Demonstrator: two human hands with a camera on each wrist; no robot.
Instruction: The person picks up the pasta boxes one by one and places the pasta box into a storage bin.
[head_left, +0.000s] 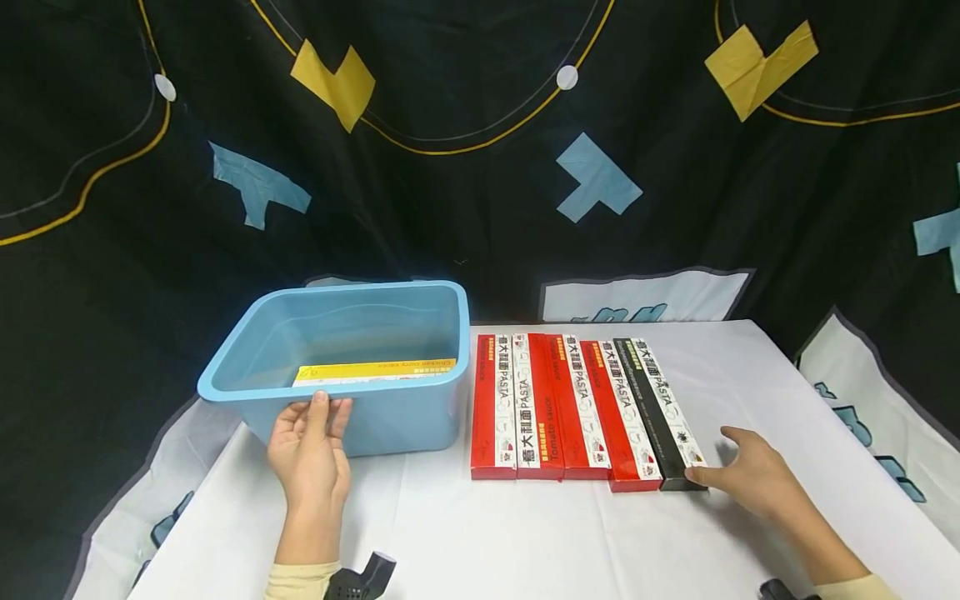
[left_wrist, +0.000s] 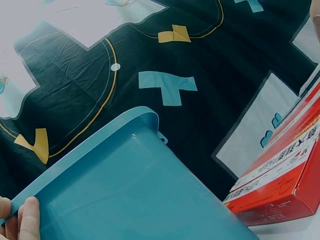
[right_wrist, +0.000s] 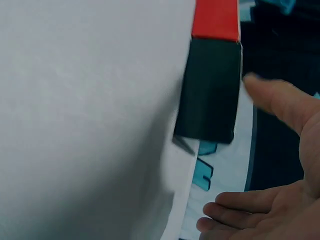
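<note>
My left hand [head_left: 313, 446] grips the front rim of a light blue plastic bin [head_left: 412, 425], and the left wrist view has its fingers [left_wrist: 30, 220] curled at that rim. Inside the bin lies a yellow and white box [head_left: 375, 372], partly hidden by the front wall. On the right, my right hand [head_left: 753, 475] is spread beside a black pasta box [head_left: 660, 417], its thumb tip right at the near corner. From the right wrist view, the other fingers [right_wrist: 250, 202] stretch out straight, away from the box's dark end [right_wrist: 210, 90].
Several red pasta boxes [head_left: 491, 408] lie side by side left of the black one, close to the bin's right wall. All rest on a white-covered table [head_left: 540, 542]. A dark patterned cloth [head_left: 465, 217] hangs behind the table.
</note>
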